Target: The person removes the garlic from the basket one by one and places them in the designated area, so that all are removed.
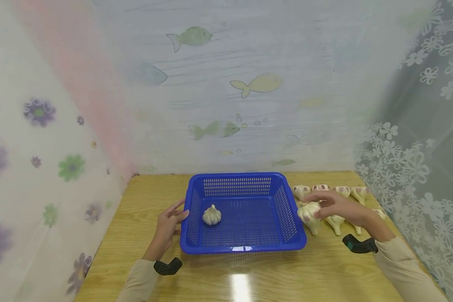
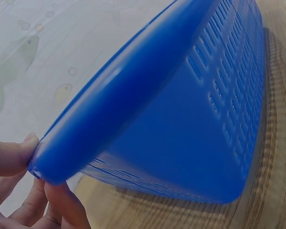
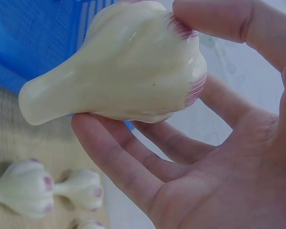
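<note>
A blue plastic basket [image 1: 245, 248] with slotted walls stands on the wooden table. One garlic bulb [image 1: 212, 216] sits upright inside it, toward the left. My left hand [image 1: 165, 230] grips the basket's left rim; in the left wrist view, the thumb lies above the rim [image 2: 100, 100] and the fingers curl beneath. Beside the basket's right wall, my right hand [image 1: 337, 206] holds another garlic bulb [image 3: 133, 67] between thumb and fingers. In the right wrist view this bulb is pale with purple streaks, its thick stem pointing left.
Several more garlic bulbs [image 1: 360, 193] lie in rows on the table, right of the basket and partly behind my right hand. A patterned wall sheet [image 1: 245, 126] with fish drawings rises behind the table [image 1: 154, 184]. Flowered coverings hang at both sides.
</note>
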Tool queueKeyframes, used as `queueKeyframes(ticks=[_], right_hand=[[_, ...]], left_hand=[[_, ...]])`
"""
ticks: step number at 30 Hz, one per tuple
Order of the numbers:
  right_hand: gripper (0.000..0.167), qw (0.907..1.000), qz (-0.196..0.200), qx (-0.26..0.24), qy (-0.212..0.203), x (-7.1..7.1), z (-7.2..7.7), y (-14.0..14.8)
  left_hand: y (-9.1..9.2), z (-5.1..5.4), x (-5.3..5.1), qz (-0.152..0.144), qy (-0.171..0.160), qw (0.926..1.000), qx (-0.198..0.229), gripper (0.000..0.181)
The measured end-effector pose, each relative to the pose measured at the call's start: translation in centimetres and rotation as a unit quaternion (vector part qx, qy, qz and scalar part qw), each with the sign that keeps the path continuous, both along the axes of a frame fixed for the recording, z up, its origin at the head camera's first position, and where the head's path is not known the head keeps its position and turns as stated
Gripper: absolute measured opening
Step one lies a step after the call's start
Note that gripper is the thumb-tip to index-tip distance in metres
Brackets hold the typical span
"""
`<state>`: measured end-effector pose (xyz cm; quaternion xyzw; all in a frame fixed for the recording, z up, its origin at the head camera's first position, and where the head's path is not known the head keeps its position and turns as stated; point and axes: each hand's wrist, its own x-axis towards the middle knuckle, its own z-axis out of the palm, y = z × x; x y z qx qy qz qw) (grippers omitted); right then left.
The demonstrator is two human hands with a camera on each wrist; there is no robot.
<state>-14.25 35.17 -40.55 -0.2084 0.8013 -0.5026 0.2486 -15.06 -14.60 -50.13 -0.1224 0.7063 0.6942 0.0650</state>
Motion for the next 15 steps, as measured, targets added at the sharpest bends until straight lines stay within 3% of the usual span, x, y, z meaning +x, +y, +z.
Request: queueKeyframes(ticks=[15], right_hand=[[0.044,0.9996,-0.011,0.007,-0.025,1.4,-1.4,2.1]], left_hand=[[-0.1,-0.2,-0.1,0.004,0.001,0.9999,-0.015,0.046]])
